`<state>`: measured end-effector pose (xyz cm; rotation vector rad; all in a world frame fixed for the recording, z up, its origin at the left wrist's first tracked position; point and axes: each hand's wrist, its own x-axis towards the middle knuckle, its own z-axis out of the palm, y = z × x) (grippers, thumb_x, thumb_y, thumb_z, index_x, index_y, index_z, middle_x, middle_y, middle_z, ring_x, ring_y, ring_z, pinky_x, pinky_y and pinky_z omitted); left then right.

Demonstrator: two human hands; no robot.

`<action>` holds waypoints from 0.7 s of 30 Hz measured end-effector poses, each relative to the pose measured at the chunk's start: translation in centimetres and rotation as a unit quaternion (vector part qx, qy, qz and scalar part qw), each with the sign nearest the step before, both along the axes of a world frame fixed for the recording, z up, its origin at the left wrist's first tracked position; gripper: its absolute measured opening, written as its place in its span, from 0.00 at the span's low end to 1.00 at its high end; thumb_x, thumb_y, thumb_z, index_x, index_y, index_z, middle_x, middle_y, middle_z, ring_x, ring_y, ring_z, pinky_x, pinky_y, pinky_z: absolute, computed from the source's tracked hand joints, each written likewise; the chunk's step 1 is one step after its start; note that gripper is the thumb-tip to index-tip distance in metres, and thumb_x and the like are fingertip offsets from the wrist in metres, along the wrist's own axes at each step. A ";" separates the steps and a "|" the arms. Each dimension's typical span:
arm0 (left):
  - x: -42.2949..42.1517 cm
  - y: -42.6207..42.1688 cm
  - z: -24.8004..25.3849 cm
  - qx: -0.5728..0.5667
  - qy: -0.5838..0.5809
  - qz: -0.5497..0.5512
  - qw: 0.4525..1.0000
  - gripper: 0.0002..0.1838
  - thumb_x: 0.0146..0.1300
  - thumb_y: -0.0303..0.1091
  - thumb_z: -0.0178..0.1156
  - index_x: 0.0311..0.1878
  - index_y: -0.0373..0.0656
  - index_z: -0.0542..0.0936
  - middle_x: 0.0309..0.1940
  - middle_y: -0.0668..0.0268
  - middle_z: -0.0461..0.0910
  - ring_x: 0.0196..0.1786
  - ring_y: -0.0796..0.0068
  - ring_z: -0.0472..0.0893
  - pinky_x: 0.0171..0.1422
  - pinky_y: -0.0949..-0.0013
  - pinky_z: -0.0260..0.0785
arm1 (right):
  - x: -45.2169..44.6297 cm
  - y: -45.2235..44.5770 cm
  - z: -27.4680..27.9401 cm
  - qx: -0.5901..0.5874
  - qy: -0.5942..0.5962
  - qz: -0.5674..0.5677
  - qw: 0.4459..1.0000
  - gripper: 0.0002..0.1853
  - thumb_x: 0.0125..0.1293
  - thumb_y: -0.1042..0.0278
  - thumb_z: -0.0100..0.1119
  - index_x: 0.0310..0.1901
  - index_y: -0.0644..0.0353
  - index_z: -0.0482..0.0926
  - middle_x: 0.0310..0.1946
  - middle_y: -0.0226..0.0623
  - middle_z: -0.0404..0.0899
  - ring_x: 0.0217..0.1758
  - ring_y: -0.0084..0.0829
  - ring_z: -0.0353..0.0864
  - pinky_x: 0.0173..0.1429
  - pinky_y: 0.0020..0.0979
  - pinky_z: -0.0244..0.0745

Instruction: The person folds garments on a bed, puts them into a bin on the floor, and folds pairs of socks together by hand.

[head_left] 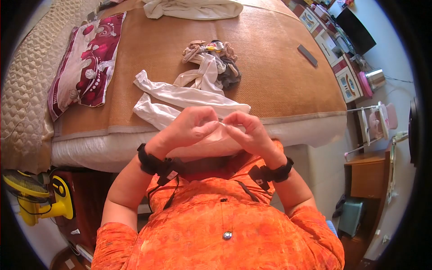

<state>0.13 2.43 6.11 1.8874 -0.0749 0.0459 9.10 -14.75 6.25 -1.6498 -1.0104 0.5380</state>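
Note:
A white garment (180, 95) lies over the front edge of the bed, with two long narrow parts, sleeves or legs, stretching to the left. At its near side, my left hand (194, 125) is closed, thumb against fingers, on the cloth. Close beside it, my right hand (249, 131) pinches the same fabric, and the fingertips of both hands almost meet. Part of the garment hangs below the hands. Just beyond it sits a pile of crumpled clothes (230, 74) in white, beige and dark grey.
A brown mat (265, 76) covers the bed. On it are a maroon patterned pillow (90, 65), a folded cream blanket (193, 9) and a dark remote control (307, 56). A yellow fan (62, 198) stands at lower left. Cabinets (344, 78) line the right.

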 end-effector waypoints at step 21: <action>-0.7 2.4 0.7 0.267 -0.144 0.005 0.953 0.04 0.48 0.26 0.59 0.25 0.43 0.73 0.24 0.68 0.73 0.35 0.68 0.71 0.46 0.68 0.60 | 1.2 -1.1 0.4 -0.031 -0.102 0.092 0.990 0.04 0.56 0.70 0.55 0.30 0.60 0.75 0.22 0.37 0.73 0.34 0.34 0.72 0.41 0.31 0.65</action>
